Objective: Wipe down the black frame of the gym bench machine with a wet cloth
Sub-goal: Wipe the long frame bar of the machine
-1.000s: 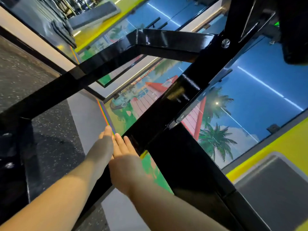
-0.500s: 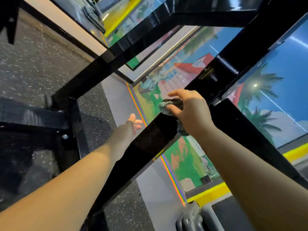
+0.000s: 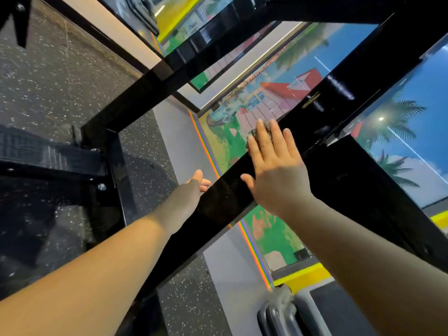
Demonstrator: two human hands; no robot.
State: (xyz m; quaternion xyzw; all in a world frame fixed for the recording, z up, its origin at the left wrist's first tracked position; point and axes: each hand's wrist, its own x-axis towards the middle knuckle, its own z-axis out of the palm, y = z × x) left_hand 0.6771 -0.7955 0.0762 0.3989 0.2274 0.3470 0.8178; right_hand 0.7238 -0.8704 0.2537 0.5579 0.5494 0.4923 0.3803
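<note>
Head view: the right hand (image 3: 276,170) lies flat with straight fingers on the glossy black frame (image 3: 225,197), its grip released, pressing the dark cloth (image 3: 263,129), which peeks out beyond the fingertips at the beam's upper edge. The left hand (image 3: 197,183) reaches past the beam's far side, fingers loose and holding nothing, above the speckled floor (image 3: 60,76).

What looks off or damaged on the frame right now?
Nothing stands out. The right hand presses the cloth flat on the black beam, which looks glossy and intact. The left hand reaches behind the beam, fingers partly hidden.
</note>
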